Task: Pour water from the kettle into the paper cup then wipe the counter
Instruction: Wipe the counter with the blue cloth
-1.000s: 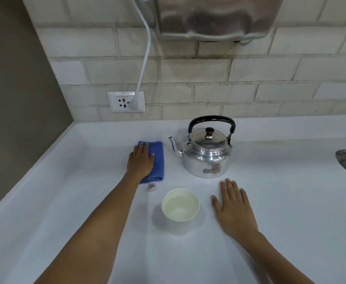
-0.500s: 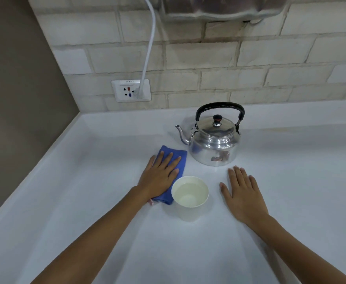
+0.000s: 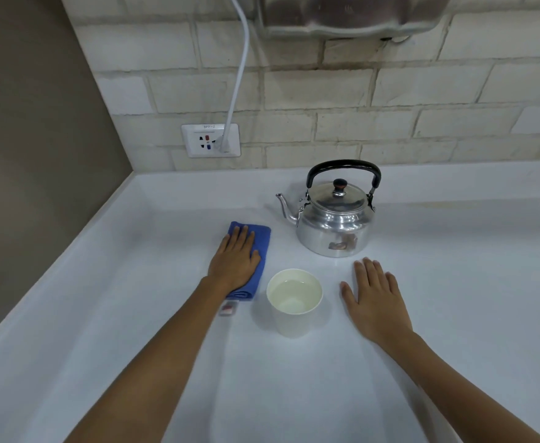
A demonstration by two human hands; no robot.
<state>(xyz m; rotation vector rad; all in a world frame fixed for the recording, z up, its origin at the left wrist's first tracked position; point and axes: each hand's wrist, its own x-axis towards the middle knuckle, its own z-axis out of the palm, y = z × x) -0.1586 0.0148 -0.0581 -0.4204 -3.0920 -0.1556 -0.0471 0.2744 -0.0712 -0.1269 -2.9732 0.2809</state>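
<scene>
My left hand [image 3: 235, 260] flat, fingers together, pressing cloth [image 3: 257, 251] on worktop [image 3: 134, 314]. Cloth looks soft, limp: needs palm pressure. Right hand [image 3: 374, 298] spread flat. Cup [image 3: 294, 302] light, full, likely tippy.

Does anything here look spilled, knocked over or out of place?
Nothing stands out. The kettle and the paper cup both stand upright, the cup holding water, and no puddle shows on the counter. The left hand presses a blue cloth flat.

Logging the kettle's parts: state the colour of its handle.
Black, arching over the silver kettle; the handle shows best in the head view.
</scene>
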